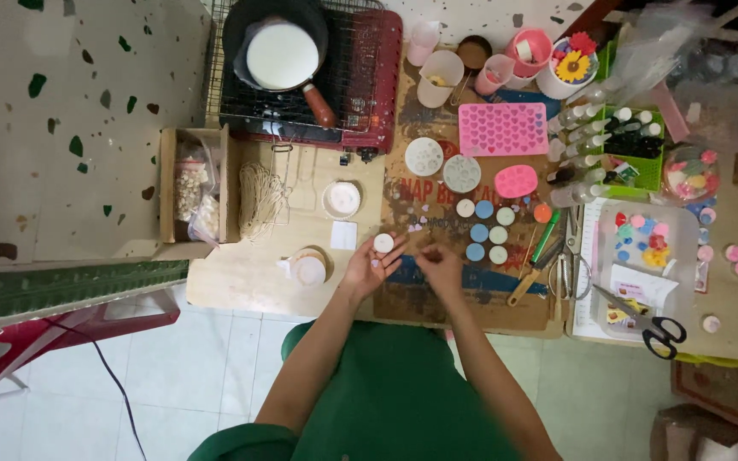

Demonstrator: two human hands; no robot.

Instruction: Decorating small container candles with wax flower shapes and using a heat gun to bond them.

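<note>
Round white disc (383, 242), small and flat, held at the fingertips of left hand (369, 266), palm turned up, fingers closed lightly around its edge, just above the cardboard sheet (403, 299) covering the counter (241, 273). Right hand (442, 265) just beside it, blurred, fingers drawn together as if pinching something tiny; whether anything sits between them cannot be told. Both forearms reaching forward from a green garment.

Just beyond the fingers, tiny pink and purple heart pieces (420, 218) scattered on the cardboard. To the right, a cluster of round blue and pale discs (484, 230), with green and yellow-handled tools (535, 256) lying near. Farther out, two round white moulds (442, 165), a pink oval mould (516, 180) and a pink tray of heart-shaped cells (502, 128). Left of the hands, a small white-capped bottle (309, 269), a white square (343, 235), a shallow round tin (341, 198), a bundle of string (258, 201) and a cardboard box of bags (194, 183). At the back, a dark pan of white liquid (282, 53) on a red stove. Far right, black-handled scissors (655, 324), squeeze bottles and a clear tray of coloured pieces.

For neat work, best to keep the disc level and steady by its rim, resting the wrist on the counter, and to bring small pieces in slowly with the other hand.
</note>
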